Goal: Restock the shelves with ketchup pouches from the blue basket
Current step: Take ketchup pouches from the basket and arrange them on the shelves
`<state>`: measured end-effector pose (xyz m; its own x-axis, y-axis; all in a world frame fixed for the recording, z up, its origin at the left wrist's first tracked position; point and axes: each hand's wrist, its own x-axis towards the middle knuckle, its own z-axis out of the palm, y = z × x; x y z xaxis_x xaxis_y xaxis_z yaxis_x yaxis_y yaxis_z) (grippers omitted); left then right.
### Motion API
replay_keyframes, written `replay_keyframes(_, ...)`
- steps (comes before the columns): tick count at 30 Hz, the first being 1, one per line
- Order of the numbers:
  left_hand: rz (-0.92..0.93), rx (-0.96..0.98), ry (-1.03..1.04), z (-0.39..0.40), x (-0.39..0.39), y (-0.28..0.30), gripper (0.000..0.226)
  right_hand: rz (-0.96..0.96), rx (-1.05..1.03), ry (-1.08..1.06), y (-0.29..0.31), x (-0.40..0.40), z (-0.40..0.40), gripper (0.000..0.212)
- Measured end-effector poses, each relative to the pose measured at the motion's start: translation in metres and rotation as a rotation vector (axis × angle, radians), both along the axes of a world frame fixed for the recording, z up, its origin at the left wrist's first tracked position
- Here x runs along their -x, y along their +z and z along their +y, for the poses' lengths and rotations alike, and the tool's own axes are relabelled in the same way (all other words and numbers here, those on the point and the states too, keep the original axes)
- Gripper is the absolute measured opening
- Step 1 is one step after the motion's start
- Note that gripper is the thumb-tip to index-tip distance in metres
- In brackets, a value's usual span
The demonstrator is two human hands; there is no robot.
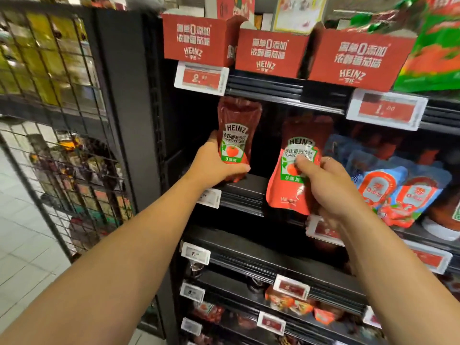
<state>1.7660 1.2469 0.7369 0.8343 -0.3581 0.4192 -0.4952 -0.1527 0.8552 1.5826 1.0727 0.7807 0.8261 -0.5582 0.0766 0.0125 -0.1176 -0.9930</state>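
left hand wraps lower part of upright heinz ketchup pouch, base at front edge of black shelf. right hand pinches second heinz pouch, tilted, held before shelf edge. blue-red pouches stand further right. right palm hides second pouch's lower corner. blue basket out of view.

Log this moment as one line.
left hand: holds pouch upright on shelf | right hand: holds second pouch at shelf front | basket: unseen
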Motion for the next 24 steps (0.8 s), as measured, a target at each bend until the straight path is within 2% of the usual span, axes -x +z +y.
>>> replay_keyframes(4,-0.030,0.057,0.063,0.000,-0.002,-0.003,0.084,-0.007,0.074,-0.069,-0.003,-0.040,-0.005,0.022)
replay_keyframes(8,-0.066,0.031,0.130,0.001,-0.006,-0.005,0.093,0.002,0.059,-0.088,-0.013,-0.077,-0.015,0.039)
replay_keyframes(13,-0.110,0.001,0.135,-0.004,-0.005,-0.004,0.109,-0.113,0.040,-0.062,-0.018,-0.108,-0.022,0.036)
replay_keyframes(17,-0.175,-0.028,0.185,-0.006,-0.007,-0.004,0.111,-0.143,0.220,-0.088,-0.036,-0.115,-0.018,0.045)
replay_keyframes(20,-0.200,-0.131,0.238,-0.007,-0.010,-0.006,0.105,0.142,0.379,-0.039,-0.047,-0.116,-0.021,0.042)
replay_keyframes(21,-0.199,-0.156,0.241,-0.008,-0.012,-0.007,0.104,0.183,0.431,-0.067,-0.047,-0.116,-0.022,0.047)
replay_keyframes(24,-0.185,-0.208,0.245,-0.009,-0.016,-0.006,0.101,0.014,0.544,-0.160,-0.041,-0.110,-0.016,0.069)
